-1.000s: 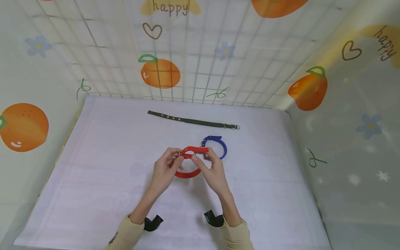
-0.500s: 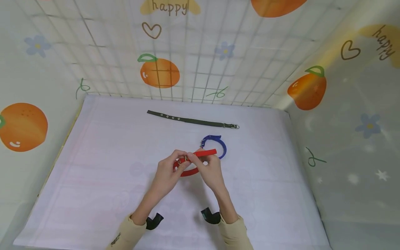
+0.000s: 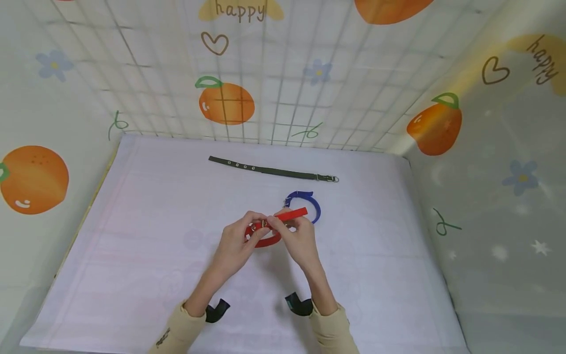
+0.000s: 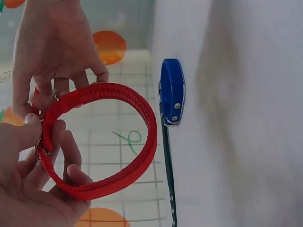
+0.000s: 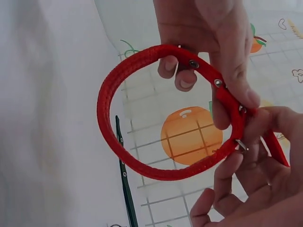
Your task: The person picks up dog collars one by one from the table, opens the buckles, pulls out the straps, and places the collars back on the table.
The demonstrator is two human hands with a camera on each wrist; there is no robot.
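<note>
Both hands hold a red buckled collar (image 3: 268, 242), bent into a loop above the table. My left hand (image 3: 236, 241) pinches it beside the metal buckle (image 3: 264, 223). My right hand (image 3: 300, 241) grips the strap near that buckle, and the strap's free end (image 3: 297, 214) sticks out to the right. In the left wrist view the collar's padded loop (image 4: 150, 132) hangs toward the table; a metal D-ring (image 4: 38, 150) sits by the left fingers. The right wrist view shows the loop (image 5: 104, 113) and metal eyelets; fingers partly hide the buckle.
A blue collar (image 3: 317, 209), closed in a ring, lies just beyond my right hand. Farther back a dark green collar (image 3: 283, 172) with eyelets lies stretched out. The white-covered table (image 3: 155, 236) is bounded by printed curtains and a grid at the back.
The right thumb has moved left onto the strap by the buckle. The collar's free end, arched before, now runs straighter to the right and tilts up slightly. The other collars have not moved.
</note>
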